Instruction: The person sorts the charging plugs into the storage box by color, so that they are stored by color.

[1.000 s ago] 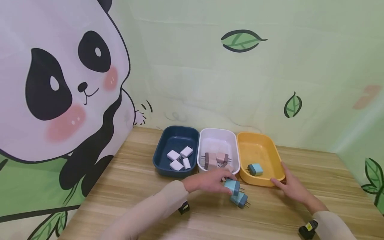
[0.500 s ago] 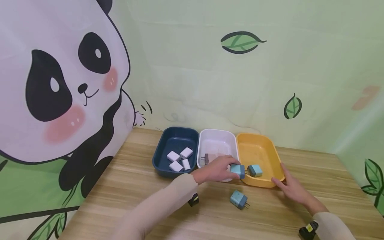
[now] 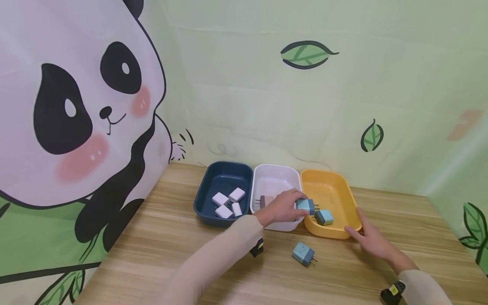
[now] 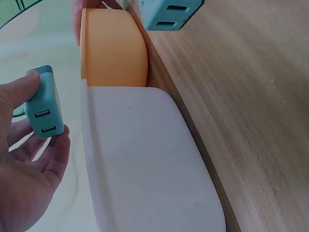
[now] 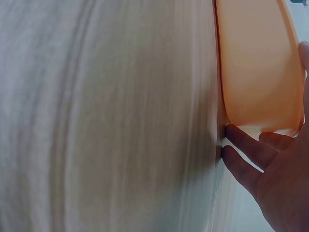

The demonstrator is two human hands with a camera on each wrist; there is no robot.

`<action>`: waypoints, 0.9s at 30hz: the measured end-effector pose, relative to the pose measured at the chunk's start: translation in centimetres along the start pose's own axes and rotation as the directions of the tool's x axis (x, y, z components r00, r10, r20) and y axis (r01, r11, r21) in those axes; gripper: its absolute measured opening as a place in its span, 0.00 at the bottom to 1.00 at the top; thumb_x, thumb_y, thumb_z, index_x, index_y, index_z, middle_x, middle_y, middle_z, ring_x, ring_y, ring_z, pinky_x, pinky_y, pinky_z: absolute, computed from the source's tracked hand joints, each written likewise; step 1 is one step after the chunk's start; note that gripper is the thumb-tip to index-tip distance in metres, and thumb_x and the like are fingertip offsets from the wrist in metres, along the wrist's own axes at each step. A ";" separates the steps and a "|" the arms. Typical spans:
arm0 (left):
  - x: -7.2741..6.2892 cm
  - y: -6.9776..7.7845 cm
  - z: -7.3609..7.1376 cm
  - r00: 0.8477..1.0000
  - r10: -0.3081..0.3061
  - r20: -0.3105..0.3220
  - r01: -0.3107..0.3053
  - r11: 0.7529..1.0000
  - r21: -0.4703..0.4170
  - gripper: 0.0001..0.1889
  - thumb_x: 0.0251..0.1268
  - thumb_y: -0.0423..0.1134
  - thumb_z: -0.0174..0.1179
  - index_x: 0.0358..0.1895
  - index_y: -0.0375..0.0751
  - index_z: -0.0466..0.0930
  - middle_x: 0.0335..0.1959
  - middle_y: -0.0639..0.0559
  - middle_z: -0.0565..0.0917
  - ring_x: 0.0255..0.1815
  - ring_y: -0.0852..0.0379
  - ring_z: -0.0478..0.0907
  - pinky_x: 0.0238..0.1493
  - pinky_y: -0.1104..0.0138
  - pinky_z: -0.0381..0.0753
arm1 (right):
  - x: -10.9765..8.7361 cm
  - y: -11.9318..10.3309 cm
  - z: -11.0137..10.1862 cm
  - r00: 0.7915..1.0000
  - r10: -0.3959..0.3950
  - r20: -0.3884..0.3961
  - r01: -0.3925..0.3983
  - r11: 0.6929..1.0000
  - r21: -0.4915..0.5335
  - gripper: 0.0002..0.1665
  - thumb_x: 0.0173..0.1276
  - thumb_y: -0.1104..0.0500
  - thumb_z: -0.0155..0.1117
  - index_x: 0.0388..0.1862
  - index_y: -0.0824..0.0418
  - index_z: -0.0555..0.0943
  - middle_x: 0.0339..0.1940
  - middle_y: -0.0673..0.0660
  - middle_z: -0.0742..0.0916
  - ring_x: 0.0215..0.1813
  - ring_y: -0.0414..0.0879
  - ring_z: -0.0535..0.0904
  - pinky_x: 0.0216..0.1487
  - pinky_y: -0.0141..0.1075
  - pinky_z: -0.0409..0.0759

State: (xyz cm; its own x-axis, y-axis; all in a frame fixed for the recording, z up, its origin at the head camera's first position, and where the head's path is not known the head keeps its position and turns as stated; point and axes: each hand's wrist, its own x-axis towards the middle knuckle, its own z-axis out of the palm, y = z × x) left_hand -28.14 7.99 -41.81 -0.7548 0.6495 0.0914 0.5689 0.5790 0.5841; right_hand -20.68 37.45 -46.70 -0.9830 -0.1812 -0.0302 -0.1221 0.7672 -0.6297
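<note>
My left hand (image 3: 285,206) pinches a teal USB charger (image 3: 305,206), prongs pointing right, above the near-left rim of the yellow tray (image 3: 331,232). In the left wrist view, thumb and fingers span this charger (image 4: 44,108), its two USB ports facing the camera. A second teal charger (image 3: 325,217) lies inside the yellow tray. Another teal charger (image 3: 303,253) lies on the table in front. My right hand (image 3: 375,241) rests at the yellow tray's near-right corner, thumb on the front, fingers along the side. The right wrist view has its fairly straight fingers (image 5: 251,147) against the tray wall.
Left of the yellow tray stand a white tray (image 3: 277,168) with pinkish-brown chargers, partly hidden by my left hand, and a dark blue tray (image 3: 202,203) with several white chargers (image 3: 224,211). They stand side by side on the wooden table (image 3: 152,237), before a printed backdrop (image 3: 236,101).
My left hand has lifted the teal charger from beside the one on the table and carried it away from me and right, to the yellow tray. The right hand has stayed at the tray.
</note>
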 end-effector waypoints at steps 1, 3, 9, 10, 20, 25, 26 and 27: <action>0.1 0.1 0.0 1.000 -0.008 0.003 0.008 1.000 0.006 0.24 0.64 0.51 0.60 0.60 0.45 0.73 0.54 0.54 0.75 0.46 0.64 0.71 0.50 0.73 0.71 | 0.0 0.0 0.0 1.000 0.000 0.002 0.000 1.000 0.001 0.53 0.73 0.44 0.50 0.73 0.72 0.32 0.70 0.79 0.52 0.68 0.73 0.54 0.62 0.64 0.56; 0.5 0.1 0.1 1.000 -0.015 0.005 0.015 1.000 0.016 0.24 0.64 0.52 0.59 0.61 0.46 0.73 0.54 0.54 0.75 0.47 0.63 0.71 0.51 0.73 0.71 | -0.1 0.0 0.0 1.000 -0.002 0.003 0.002 1.000 0.003 0.53 0.73 0.44 0.50 0.73 0.71 0.32 0.70 0.79 0.51 0.68 0.73 0.53 0.62 0.64 0.56; 1.3 0.2 0.4 1.000 -0.026 0.007 0.026 0.999 0.030 0.25 0.65 0.52 0.58 0.62 0.45 0.71 0.54 0.53 0.74 0.48 0.64 0.71 0.51 0.73 0.71 | -0.2 0.0 0.0 1.000 -0.019 -0.006 0.019 1.000 0.006 0.51 0.74 0.46 0.50 0.73 0.73 0.33 0.70 0.80 0.53 0.67 0.73 0.56 0.61 0.64 0.57; 1.4 0.2 0.5 0.999 -0.031 0.008 0.031 0.999 0.026 0.25 0.65 0.52 0.58 0.62 0.45 0.71 0.54 0.53 0.74 0.48 0.64 0.71 0.51 0.73 0.71 | -0.2 0.0 0.0 1.000 -0.022 -0.007 0.022 1.000 0.007 0.51 0.74 0.46 0.50 0.73 0.73 0.33 0.69 0.80 0.53 0.67 0.73 0.56 0.61 0.64 0.57; 2.4 0.3 1.5 0.999 -0.045 -0.012 0.045 0.999 0.004 0.26 0.65 0.52 0.58 0.62 0.46 0.72 0.53 0.54 0.74 0.48 0.65 0.71 0.53 0.73 0.71 | -0.1 0.3 0.1 1.000 -0.018 -0.012 0.018 1.000 0.006 0.52 0.73 0.44 0.50 0.73 0.71 0.33 0.70 0.79 0.54 0.66 0.72 0.60 0.61 0.63 0.59; 2.8 0.2 2.0 0.998 -0.061 -0.029 0.062 0.998 0.011 0.25 0.64 0.51 0.60 0.62 0.46 0.72 0.53 0.54 0.74 0.48 0.65 0.71 0.52 0.74 0.71 | 0.0 0.5 0.1 1.000 -0.012 -0.014 0.012 1.000 -0.004 0.52 0.73 0.43 0.50 0.73 0.72 0.34 0.69 0.80 0.55 0.64 0.72 0.63 0.60 0.63 0.61; 2.8 0.1 2.1 0.997 -0.065 -0.032 0.066 0.998 0.012 0.25 0.64 0.50 0.60 0.61 0.46 0.73 0.53 0.54 0.74 0.48 0.65 0.71 0.52 0.74 0.71 | 0.0 0.5 0.1 1.000 -0.012 -0.015 0.012 1.000 -0.008 0.52 0.73 0.44 0.50 0.73 0.73 0.34 0.69 0.80 0.56 0.64 0.72 0.63 0.60 0.62 0.62; 2.9 0.1 2.2 0.997 -0.067 -0.036 0.067 0.998 0.016 0.24 0.64 0.50 0.60 0.61 0.46 0.73 0.53 0.54 0.74 0.48 0.65 0.71 0.52 0.74 0.71 | 0.0 0.5 0.1 1.000 -0.012 -0.014 0.012 1.000 -0.007 0.52 0.73 0.44 0.50 0.73 0.73 0.34 0.69 0.80 0.55 0.64 0.72 0.63 0.60 0.62 0.62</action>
State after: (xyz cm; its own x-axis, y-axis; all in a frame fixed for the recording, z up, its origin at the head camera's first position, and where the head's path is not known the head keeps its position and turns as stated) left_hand -29.57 10.97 -43.26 -0.8022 0.5915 0.0807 0.5219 0.6292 0.5760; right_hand -20.76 37.74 -47.11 -0.9834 -0.1813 -0.0117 -0.1345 0.7695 -0.6243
